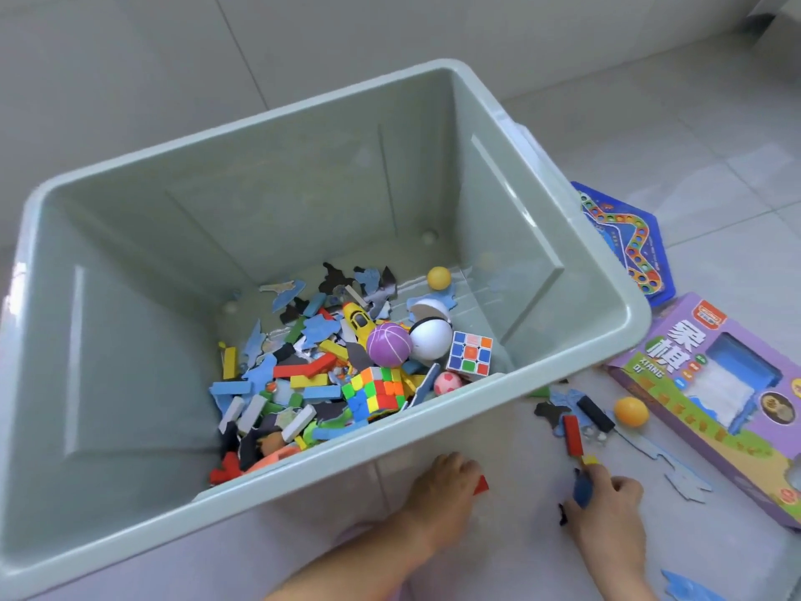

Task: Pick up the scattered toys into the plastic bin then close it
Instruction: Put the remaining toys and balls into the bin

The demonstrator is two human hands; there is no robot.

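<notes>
Two loads bound for the pale-green plastic bin [303, 188]: left hand [446, 483] grips a small red block [481, 486], right hand [611, 501] pinches blue pieces [581, 492].

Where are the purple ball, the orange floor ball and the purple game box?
purple ball [389, 344], head view, its centre.
orange floor ball [631, 412], head view, its centre.
purple game box [676, 355], head view, printed top.

Our left hand [450, 483] curls its fingers over a small red piece [481, 486], close by the near wall of the plastic bin [303, 188]. Our right hand [611, 498] grips a blue piece [582, 492], with a yellow piece [589, 461] at its fingertips. Just beyond that grip lie a red block [572, 433] and a black block [596, 413]. Farther out, an orange ball [631, 412] sits beside a purple box [711, 405].
</notes>
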